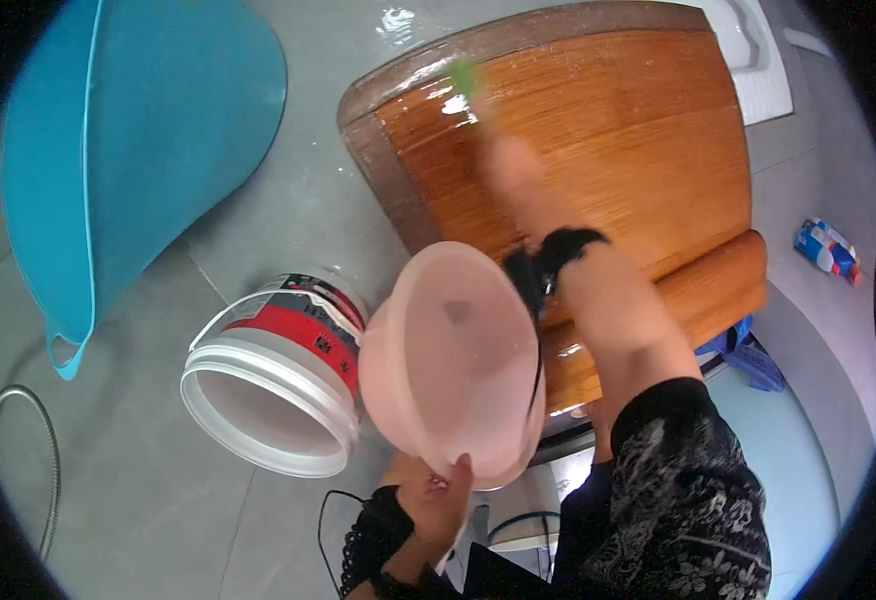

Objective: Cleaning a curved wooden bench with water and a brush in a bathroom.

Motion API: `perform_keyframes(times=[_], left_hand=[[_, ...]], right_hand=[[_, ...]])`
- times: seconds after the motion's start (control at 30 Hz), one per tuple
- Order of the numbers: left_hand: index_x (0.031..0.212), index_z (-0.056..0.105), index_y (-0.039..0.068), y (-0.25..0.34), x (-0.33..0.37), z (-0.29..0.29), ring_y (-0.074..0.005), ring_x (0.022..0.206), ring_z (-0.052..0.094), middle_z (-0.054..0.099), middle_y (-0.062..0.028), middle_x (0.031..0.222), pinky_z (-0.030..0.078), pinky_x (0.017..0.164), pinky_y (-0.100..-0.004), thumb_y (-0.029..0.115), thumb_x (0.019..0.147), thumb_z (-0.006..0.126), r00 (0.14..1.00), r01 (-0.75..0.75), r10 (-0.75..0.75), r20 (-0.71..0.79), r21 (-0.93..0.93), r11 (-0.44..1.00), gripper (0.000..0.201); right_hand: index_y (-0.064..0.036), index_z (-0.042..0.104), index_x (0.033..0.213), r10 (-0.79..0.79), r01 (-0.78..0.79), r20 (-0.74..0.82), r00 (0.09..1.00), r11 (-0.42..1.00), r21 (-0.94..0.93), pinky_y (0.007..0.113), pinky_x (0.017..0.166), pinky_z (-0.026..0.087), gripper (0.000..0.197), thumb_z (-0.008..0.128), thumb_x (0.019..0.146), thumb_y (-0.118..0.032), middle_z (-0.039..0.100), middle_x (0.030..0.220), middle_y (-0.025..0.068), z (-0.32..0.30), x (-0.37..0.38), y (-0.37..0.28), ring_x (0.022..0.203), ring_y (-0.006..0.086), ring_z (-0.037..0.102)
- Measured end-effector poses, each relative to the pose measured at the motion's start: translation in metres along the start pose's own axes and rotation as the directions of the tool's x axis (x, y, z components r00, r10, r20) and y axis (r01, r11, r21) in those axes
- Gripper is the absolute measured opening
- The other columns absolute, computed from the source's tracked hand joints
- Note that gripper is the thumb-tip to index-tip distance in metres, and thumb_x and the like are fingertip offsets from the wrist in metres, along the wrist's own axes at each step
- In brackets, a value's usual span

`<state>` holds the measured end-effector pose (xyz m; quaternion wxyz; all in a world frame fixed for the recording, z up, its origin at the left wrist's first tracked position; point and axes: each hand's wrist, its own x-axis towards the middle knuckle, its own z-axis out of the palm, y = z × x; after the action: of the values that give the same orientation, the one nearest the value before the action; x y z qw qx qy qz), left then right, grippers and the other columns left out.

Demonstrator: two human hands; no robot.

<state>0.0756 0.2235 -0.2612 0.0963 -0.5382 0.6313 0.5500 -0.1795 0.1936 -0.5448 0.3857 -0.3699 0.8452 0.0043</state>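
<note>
A pale pink plastic basin (pixel 463 350) is tilted on its side, and my left hand (pixel 440 497) grips its lower rim with the thumb over the edge. My right arm, with a black band at the wrist, stretches across a wet brown wooden board (pixel 608 130) with a darker border. At the board's far left part, my right hand (pixel 510 165) is smeared by motion. A small bright green thing (pixel 465 76) shows at its fingertips, against the wet wood; its kind is too blurred to tell.
A white bucket (pixel 268 410) with a red and black label lies tilted left of the basin. At the upper left is a large blue tub (pixel 158 130). A metal hose (pixel 53 460) runs along the grey tiled floor. A squat toilet (pixel 753 55) and blue-and-white package (pixel 826 248) are at right.
</note>
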Motion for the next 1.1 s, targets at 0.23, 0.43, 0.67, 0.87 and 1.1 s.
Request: perform_keyframes(times=[0.23, 0.43, 0.67, 0.87, 1.1], left_hand=[[0.087, 0.052, -0.003, 0.018, 0.008, 0.012, -0.0086, 0.071, 0.053, 0.058, -0.007, 0.078, 0.043, 0.063, -0.0217, 0.001, 0.075, 0.058, 0.975, 0.154, -0.197, -0.108, -0.317, 0.936, 0.014], [0.089, 0.051, -0.002, 0.019, 0.014, 0.013, -0.0092, 0.073, 0.052, 0.056, -0.0058, 0.085, 0.042, 0.066, -0.0213, 0.002, 0.077, 0.057, 0.981, 0.104, -0.14, -0.133, -0.246, 0.964, 0.014], [0.083, 0.05, 0.0, 0.016, 0.001, 0.037, -0.0068, 0.07, 0.048, 0.054, -0.0026, 0.081, 0.039, 0.067, -0.02, 0.003, 0.077, 0.057, 0.987, 0.062, -0.089, -0.135, -0.187, 0.98, 0.009], [0.083, 0.052, -0.001, 0.022, -0.01, 0.025, -0.0076, 0.071, 0.049, 0.054, -0.0022, 0.08, 0.04, 0.066, -0.021, 0.001, 0.075, 0.055, 0.975, 0.042, -0.086, -0.205, -0.211, 0.977, 0.008], [0.094, 0.048, -0.001, 0.125, -0.031, -0.032, -0.0156, 0.08, 0.052, 0.054, -0.0082, 0.091, 0.044, 0.072, -0.029, 0.003, 0.074, 0.049, 0.951, -0.104, -0.09, -0.297, -0.578, 0.809, 0.021]], right_hand=[[-0.0059, 0.059, 0.089, 0.72, -0.612, 0.24, 0.651, 0.312, 0.727, 0.041, 0.063, 0.048, 0.024, 0.04, 0.083, -0.02, 0.06, 0.081, 0.0203, -0.05, -0.04, 0.146, 0.073, 0.0307, 0.06], [-0.0051, 0.056, 0.098, 0.026, -0.006, -0.225, 0.974, 0.996, 0.089, 0.042, 0.059, 0.049, 0.028, 0.034, 0.086, -0.019, 0.06, 0.079, 0.0212, 0.036, -0.096, 0.124, 0.07, 0.0329, 0.06], [-0.0069, 0.055, 0.103, 0.716, -0.571, -0.054, 0.696, 0.598, 0.562, 0.041, 0.067, 0.046, 0.032, 0.037, 0.086, -0.027, 0.059, 0.087, 0.0211, 0.037, -0.148, 0.176, 0.08, 0.0325, 0.058], [-0.0093, 0.038, 0.124, 0.648, -0.675, 0.196, 0.736, 0.682, 0.282, 0.043, 0.061, 0.046, 0.043, 0.04, 0.083, -0.022, 0.06, 0.082, 0.0209, 0.065, -0.237, 0.195, 0.075, 0.0347, 0.059], [-0.0086, 0.032, 0.128, 0.664, -0.462, -0.12, 0.738, 0.627, 0.628, 0.042, 0.078, 0.042, 0.053, 0.048, 0.082, -0.028, 0.056, 0.096, 0.0257, -0.028, -0.369, 0.238, 0.091, 0.0398, 0.053]])
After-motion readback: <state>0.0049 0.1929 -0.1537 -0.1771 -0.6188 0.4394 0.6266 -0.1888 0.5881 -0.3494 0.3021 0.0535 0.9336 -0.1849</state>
